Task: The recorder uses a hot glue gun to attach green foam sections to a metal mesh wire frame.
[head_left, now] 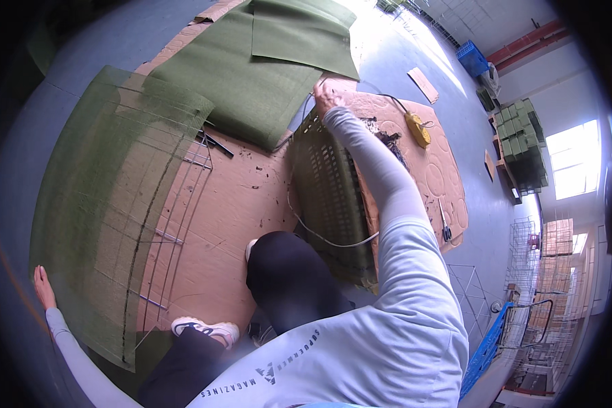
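My right hand (327,96) reaches far forward and grips the far top edge of a green mesh-covered wire panel (330,197) that stands tilted on the brown cardboard floor covering (238,204). My left hand (43,286) is stretched out to the left, fingers apart, resting at the near edge of a large green mesh sheet over a wire grid (115,204). My dark-trousered knee (285,272) and white shoe (207,330) lie between the two panels.
Folded green mesh sheets (272,61) lie at the far side. A yellow tool with a cord (418,129) and scissors (445,228) rest on a patterned mat at right. Green stacked crates (520,136), wire racks (530,245) and a blue crate (486,347) stand at right.
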Motion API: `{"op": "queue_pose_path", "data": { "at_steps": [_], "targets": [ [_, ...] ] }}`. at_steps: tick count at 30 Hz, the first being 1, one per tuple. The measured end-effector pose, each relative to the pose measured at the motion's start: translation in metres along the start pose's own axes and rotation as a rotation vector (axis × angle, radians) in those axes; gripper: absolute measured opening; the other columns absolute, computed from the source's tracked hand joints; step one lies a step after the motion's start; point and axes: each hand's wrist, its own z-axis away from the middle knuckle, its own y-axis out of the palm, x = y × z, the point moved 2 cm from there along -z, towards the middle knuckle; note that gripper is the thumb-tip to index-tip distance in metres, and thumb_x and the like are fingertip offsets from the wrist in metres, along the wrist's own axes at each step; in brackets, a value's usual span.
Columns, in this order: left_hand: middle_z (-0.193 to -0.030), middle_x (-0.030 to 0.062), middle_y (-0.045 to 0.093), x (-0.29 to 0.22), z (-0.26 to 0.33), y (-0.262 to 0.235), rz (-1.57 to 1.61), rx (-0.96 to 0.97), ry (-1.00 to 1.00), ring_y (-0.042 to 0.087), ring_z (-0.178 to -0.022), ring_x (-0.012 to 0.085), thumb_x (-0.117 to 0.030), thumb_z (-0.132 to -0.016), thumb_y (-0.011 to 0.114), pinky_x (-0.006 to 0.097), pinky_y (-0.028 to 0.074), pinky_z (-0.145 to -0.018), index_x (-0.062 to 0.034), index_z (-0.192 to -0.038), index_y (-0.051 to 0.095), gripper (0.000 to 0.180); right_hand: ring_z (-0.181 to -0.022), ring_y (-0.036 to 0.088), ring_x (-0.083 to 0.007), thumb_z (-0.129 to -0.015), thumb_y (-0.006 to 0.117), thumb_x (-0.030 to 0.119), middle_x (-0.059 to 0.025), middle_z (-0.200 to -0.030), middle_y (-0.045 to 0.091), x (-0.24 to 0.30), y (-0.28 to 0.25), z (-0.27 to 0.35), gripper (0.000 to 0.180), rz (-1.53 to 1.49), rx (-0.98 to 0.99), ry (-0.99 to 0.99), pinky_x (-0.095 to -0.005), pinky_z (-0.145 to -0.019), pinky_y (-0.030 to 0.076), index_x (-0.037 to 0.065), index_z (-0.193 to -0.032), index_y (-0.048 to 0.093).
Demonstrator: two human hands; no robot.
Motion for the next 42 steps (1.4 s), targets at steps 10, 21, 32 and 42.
{"op": "queue_pose_path", "data": {
  "at_steps": [10, 21, 32, 42],
  "targets": [
    [-0.126, 0.014, 0.046, 0.06, -0.043, -0.032, 0.019, -0.06, -0.04, 0.041, -0.118, 0.0268, -0.04, -0.09, 0.04, 0.032, 0.031, -0.097, -0.0017, -0.122, 0.045, 0.051, -0.066, 0.061, -0.0322, -0.068, 0.053, 0.017, -0.0183, -0.067, 0.059, 0.101, 0.032, 0.081, 0.016, -0.198, 0.045, -0.601, -0.0425, -0.056, 0.048, 0.003, -0.068, 0.058],
    [-0.109, 0.0191, 0.054, -0.05, -0.031, -0.028, 0.047, -0.05, -0.188, 0.048, -0.104, 0.0369, -0.046, -0.089, 0.03, 0.042, 0.038, -0.087, -0.0062, -0.106, 0.055, 0.05, -0.11, 0.048, -0.0275, -0.091, 0.037, 0.041, -0.0163, -0.124, 0.044, 0.269, -0.047, 0.191, 0.056, -1.697, 1.499, -0.328, -0.039, -0.093, 0.038, -0.002, -0.126, 0.032],
    [-0.085, 0.0238, 0.057, -0.05, 0.038, -0.053, 0.088, -0.031, -0.134, 0.053, -0.086, 0.0415, -0.046, -0.088, 0.035, 0.045, 0.04, -0.071, 0.0012, -0.08, 0.057, 0.052, -0.087, 0.056, -0.0274, -0.089, 0.048, 0.029, -0.0161, -0.103, 0.053, 0.304, -0.121, 0.157, 0.034, -2.059, 1.428, -0.203, -0.0397, -0.086, 0.043, 0.0, -0.106, 0.045],
    [-0.082, 0.0153, 0.062, -0.28, 0.249, -0.105, 0.551, 0.335, 0.097, 0.062, -0.077, 0.0224, -0.03, -0.085, 0.052, 0.031, 0.046, -0.067, 0.0026, -0.096, 0.059, 0.035, -0.098, 0.054, -0.0339, -0.086, 0.031, 0.055, -0.0239, -0.101, 0.057, 0.175, -0.033, -0.002, 0.067, -0.94, -0.033, -0.214, -0.0382, -0.085, 0.04, -0.002, -0.114, 0.05]
  ]
}}
